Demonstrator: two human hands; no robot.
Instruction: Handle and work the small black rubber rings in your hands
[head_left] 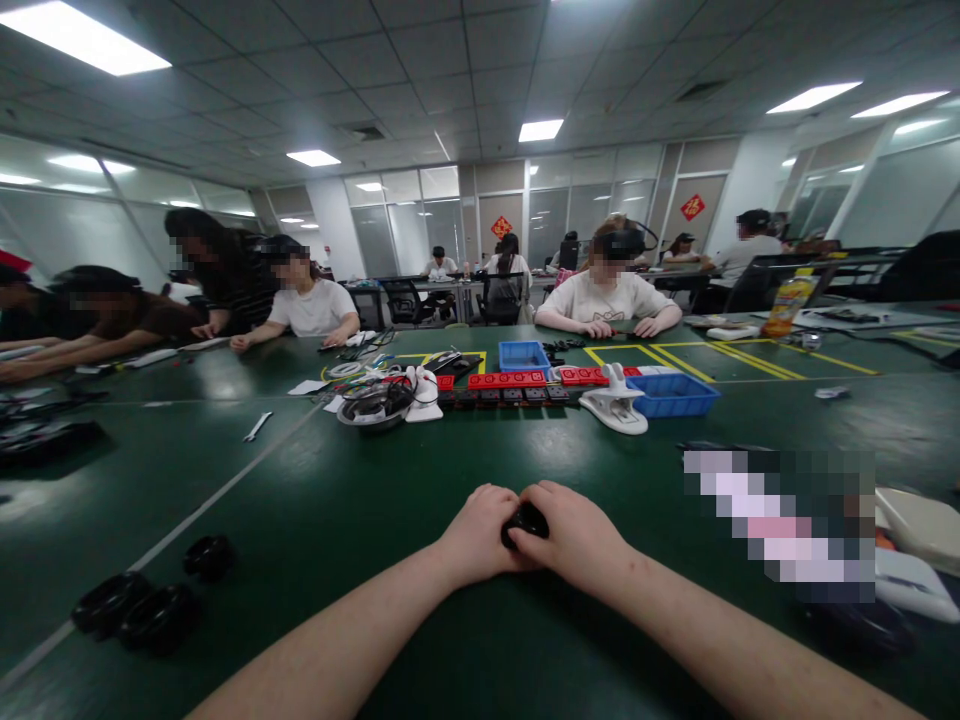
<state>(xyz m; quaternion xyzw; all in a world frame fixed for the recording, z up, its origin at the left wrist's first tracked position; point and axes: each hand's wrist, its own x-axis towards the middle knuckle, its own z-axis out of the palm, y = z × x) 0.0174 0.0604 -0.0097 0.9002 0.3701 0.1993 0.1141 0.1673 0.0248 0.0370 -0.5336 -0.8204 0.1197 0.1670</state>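
Both of my hands meet over the green table [360, 520], wrapped round one small round black part [527, 520]. My left hand [480, 530] closes on its left side, the fingers mostly turned away from view. From the right, my right hand [566, 530] grips it with the thumb in front and the fingers over the top. Much of the part is hidden by the hands, so its exact kind does not show. Several glossy black ring-shaped parts [157, 617] lie on the table by my left forearm.
Across the middle stand a blue bin [675, 395], a second blue bin [523, 355], a row of red power strips [507, 380], a white clamp base [615, 408] and a bowl of cables [373, 408]. A wrench [258, 427] lies left. Opposite, a person [609, 285] works.
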